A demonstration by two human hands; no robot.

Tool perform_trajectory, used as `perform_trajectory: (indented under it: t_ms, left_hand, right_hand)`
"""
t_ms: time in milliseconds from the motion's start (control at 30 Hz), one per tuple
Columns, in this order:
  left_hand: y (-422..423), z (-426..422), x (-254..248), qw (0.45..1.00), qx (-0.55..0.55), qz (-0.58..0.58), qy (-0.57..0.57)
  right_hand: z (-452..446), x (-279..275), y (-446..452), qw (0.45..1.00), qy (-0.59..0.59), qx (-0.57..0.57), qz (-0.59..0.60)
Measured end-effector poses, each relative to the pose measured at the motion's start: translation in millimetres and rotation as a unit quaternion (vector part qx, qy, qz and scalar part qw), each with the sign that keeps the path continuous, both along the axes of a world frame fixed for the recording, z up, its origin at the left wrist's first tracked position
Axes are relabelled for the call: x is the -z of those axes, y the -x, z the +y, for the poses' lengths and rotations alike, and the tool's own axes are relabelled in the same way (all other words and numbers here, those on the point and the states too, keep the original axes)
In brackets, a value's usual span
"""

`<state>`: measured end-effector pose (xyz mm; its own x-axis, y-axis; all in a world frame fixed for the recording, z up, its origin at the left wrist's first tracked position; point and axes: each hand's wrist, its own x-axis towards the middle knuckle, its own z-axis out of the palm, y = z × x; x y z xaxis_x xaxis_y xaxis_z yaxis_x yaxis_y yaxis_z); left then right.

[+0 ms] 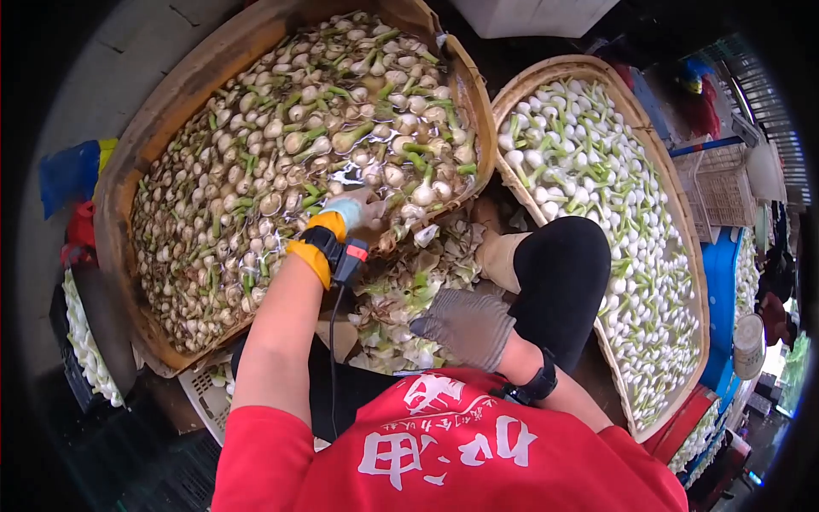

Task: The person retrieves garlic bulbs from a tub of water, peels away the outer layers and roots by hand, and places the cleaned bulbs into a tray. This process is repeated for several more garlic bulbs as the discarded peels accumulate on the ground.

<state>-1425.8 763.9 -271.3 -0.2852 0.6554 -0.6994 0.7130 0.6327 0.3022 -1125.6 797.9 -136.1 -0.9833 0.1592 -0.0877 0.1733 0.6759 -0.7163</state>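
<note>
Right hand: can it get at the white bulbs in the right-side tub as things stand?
Probably, but not straight across: the bent knee looks to be between the right hand and the white bulbs.

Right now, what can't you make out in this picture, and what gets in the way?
All in the head view:
- Left hand: fingertips, blurred among the bulbs.
- Right hand: palm, hidden behind the back of its glove.
- Brown tub: bottom, covered by bulbs and water.
- White container: cut off by the top edge.
- Red shirt: smallest lettering, too small.
</note>
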Motion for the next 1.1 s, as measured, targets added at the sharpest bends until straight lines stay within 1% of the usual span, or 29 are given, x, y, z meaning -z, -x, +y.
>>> perform_trajectory:
  t_ms: [33, 67, 100, 133, 167, 200, 233, 267, 300, 333, 367, 400, 433, 467, 500, 533, 567, 600, 667, 700, 733, 800, 867, 900, 933, 967, 1033, 1067, 1100]
  left_hand:
    - [7, 9, 25, 0.999, -0.015, -0.040, -0.012]
    - [15, 11, 63, 0.996, -0.031, -0.079, -0.023]
    - [17, 9, 86, 0.995, -0.011, -0.079, -0.063]
    - [22, 8, 116, 0.994, -0.008, -0.084, -0.065]
    - [28, 7, 148, 0.989, 0.056, -0.112, -0.074]
    - [20, 10, 122, 0.980, 0.118, -0.137, -0.080]
    - [17, -6, 91, 0.975, 0.061, -0.175, -0.121]
    - [5, -16, 53, 0.976, 0.058, -0.172, -0.117]
    - [-5, -26, 26, 0.925, -0.165, -0.312, -0.141]
    - [-15, -35, -1, 0.807, -0.376, -0.427, -0.157]
    - [-28, -39, -33, 0.724, -0.488, -0.461, -0.161]
    - [-37, -46, -60, 0.624, -0.590, -0.485, -0.165]
    - [-41, -59, -77, 0.568, -0.589, -0.544, -0.185]
    - [-47, -72, -94, 0.507, -0.583, -0.600, -0.207]
    - [-60, -81, -117, 0.493, -0.572, -0.611, -0.236]
    - [-77, -86, -138, 0.494, -0.586, -0.576, -0.286]
    - [-88, -94, -145, 0.452, -0.585, -0.600, -0.306]
    - [-99, -101, -149, 0.408, -0.581, -0.625, -0.325]
    - [-119, -112, -152, 0.411, -0.572, -0.621, -0.344]
    - [-129, -115, -153, 0.416, -0.562, -0.617, -0.362]
    - [-138, -118, -153, 0.421, -0.551, -0.612, -0.379]
    - [-156, -116, -157, 0.430, -0.528, -0.603, -0.415]
    - [-175, -112, -171, 0.418, -0.538, -0.602, -0.417]
    - [-181, -114, -181, 0.632, -0.457, -0.432, -0.452]
    - [-185, -116, -186, 0.793, -0.340, -0.225, -0.452]
    - [-187, -120, -185, 0.792, -0.339, -0.225, -0.455]
    - [-190, -130, -173, 0.805, -0.330, -0.171, -0.462]
    - [-189, -134, -169, 0.810, -0.325, -0.144, -0.466]
    - [-187, -138, -167, 0.815, -0.319, -0.116, -0.470]
  right_hand:
    - [4, -1, -1, 0.998, 0.057, 0.006, 0.007]
    - [7, -3, -1, 0.998, 0.054, 0.013, 0.000]
    - [9, -6, -2, 0.997, 0.074, 0.020, 0.009]
    - [12, -7, -3, 0.995, 0.095, 0.025, 0.019]
    - [13, -3, -4, 0.994, 0.094, 0.034, 0.050]
    - [14, -1, -4, 0.994, 0.097, 0.033, 0.048]
    - [15, 1, -2, 0.995, 0.090, 0.032, 0.023]
    - [16, 3, 1, 0.996, 0.084, 0.030, -0.002]
    - [16, 2, 3, 0.996, 0.083, 0.028, -0.002]
    - [16, 4, 6, 0.996, 0.089, 0.027, 0.002]
    - [15, 5, 9, 0.996, 0.070, 0.025, 0.046]
    - [14, 6, 12, 0.994, 0.050, 0.024, 0.090]
    - [12, 2, 21, 0.987, 0.129, 0.077, 0.058]
    - [9, 1, 27, 0.987, 0.132, 0.071, 0.061]
    - [7, 0, 33, 0.983, 0.110, 0.104, 0.107]
    - [5, -1, 38, 0.975, 0.087, 0.138, 0.152]
    - [4, -5, 44, 0.973, 0.024, 0.128, 0.190]
    - [3, -12, 48, 0.974, 0.024, 0.124, 0.190]
    - [1, -31, 54, 0.970, -0.114, 0.073, 0.201]
    - [-3, -35, 55, 0.975, -0.090, 0.089, 0.185]
    - [-6, -38, 54, 0.974, -0.095, 0.089, 0.185]
    - [-11, -41, 51, 0.972, -0.142, 0.065, 0.177]
    - [-15, -40, 46, 0.971, -0.145, 0.053, 0.180]
    - [-17, -41, 44, 0.971, -0.165, 0.053, 0.167]
    - [-20, -43, 43, 0.969, -0.183, 0.052, 0.155]
    - [-22, -46, 43, 0.969, -0.186, 0.052, 0.156]
    - [-26, -54, 44, 0.980, -0.178, 0.074, 0.056]
    - [-28, -55, 42, 0.979, -0.181, 0.076, 0.057]
    - [-30, -54, 40, 0.981, -0.150, 0.094, 0.077]
